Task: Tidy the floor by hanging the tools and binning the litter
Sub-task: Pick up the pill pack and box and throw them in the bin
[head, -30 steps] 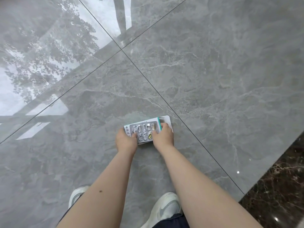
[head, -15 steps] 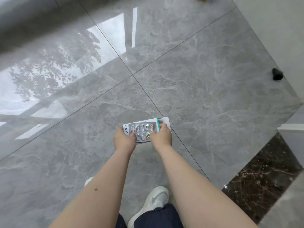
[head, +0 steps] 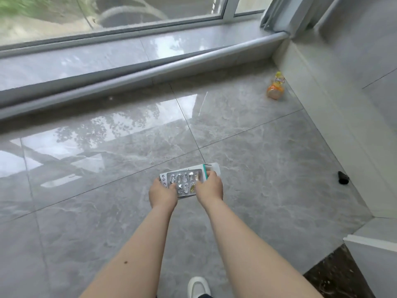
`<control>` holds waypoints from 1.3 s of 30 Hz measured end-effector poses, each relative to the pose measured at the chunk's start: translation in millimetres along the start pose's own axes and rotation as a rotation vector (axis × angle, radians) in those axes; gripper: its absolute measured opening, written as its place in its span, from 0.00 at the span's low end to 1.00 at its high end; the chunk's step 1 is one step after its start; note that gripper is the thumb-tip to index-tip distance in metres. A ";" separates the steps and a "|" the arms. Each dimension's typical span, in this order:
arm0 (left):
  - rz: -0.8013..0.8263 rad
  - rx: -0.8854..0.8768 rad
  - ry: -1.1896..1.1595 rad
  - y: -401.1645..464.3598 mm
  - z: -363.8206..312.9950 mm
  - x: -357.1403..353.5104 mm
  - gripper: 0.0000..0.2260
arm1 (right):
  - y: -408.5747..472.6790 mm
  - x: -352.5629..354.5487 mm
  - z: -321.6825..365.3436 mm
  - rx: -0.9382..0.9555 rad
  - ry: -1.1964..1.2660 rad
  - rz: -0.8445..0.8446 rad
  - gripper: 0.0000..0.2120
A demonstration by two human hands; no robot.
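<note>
Both hands hold one flat white box (head: 211, 168) with a teal stripe, and one silver blister pack (head: 185, 181) lies on top of it, above the grey tiled floor (head: 268, 168). The left hand (head: 162, 193) has its grip clamped on the box's left end, the right hand (head: 209, 188) on the right end. The box's print is too small to read. One orange-and-yellow wrapper (head: 276, 87) lies near the wall, its writing blurred. One small black object (head: 343, 177) sits at the baseboard.
</note>
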State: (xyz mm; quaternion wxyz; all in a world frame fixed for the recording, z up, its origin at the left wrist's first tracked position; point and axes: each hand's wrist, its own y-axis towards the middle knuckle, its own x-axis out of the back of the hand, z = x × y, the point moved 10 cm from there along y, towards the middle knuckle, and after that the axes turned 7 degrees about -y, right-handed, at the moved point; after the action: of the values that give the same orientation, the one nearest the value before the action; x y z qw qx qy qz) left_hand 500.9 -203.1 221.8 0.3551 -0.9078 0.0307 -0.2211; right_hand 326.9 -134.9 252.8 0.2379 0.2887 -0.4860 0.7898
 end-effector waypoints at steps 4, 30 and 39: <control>-0.074 0.007 -0.066 -26.1 -9.0 49.1 0.11 | -41.7 6.6 36.4 0.112 -0.040 0.032 0.15; -0.722 0.282 -0.535 -232.7 188.6 536.1 0.15 | -503.3 -243.8 201.8 0.826 -0.463 0.449 0.02; -0.977 0.430 -0.702 -336.1 296.0 659.4 0.16 | -689.5 -343.9 200.8 1.088 -0.711 0.606 0.06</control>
State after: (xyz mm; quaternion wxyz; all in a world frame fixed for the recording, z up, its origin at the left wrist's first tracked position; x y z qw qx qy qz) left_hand 1185.8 94.0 500.9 0.3764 -0.7440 -0.5500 -0.0484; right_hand 1072.3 -63.7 523.4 -0.3422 0.4588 -0.1303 0.8096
